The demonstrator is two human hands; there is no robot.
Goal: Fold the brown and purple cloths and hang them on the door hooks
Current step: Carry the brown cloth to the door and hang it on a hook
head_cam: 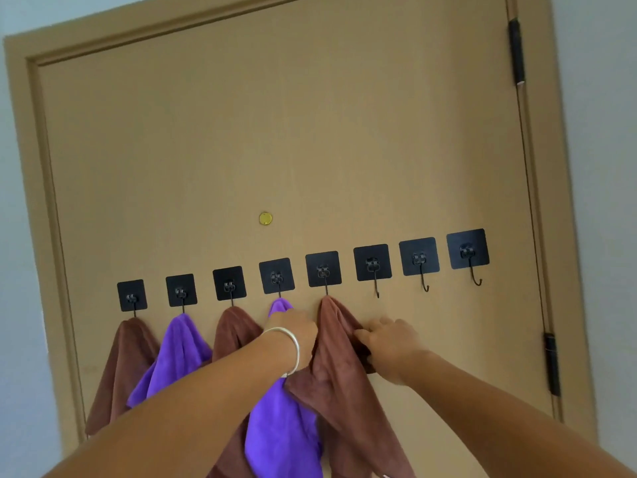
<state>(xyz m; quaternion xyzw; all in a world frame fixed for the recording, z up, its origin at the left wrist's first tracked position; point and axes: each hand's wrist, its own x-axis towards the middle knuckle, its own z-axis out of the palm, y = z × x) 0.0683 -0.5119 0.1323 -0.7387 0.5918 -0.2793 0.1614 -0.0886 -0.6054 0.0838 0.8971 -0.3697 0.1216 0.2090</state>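
Observation:
A row of black square door hooks crosses the tan door [275,132]. From the left hang a brown cloth [120,367], a purple cloth [175,353], a brown cloth [234,332], a purple cloth [279,432] and a brown cloth [339,374] on the fifth hook [323,269]. My left hand [293,331], with a silver bangle at the wrist, grips the fifth brown cloth's left edge. My right hand [389,343] pinches its right edge. The three hooks to the right, starting with the sixth hook [372,263], are bare.
A brass peephole [265,218] sits above the hook row. Black hinges [516,51] run down the door's right edge. Grey wall flanks the door frame on both sides.

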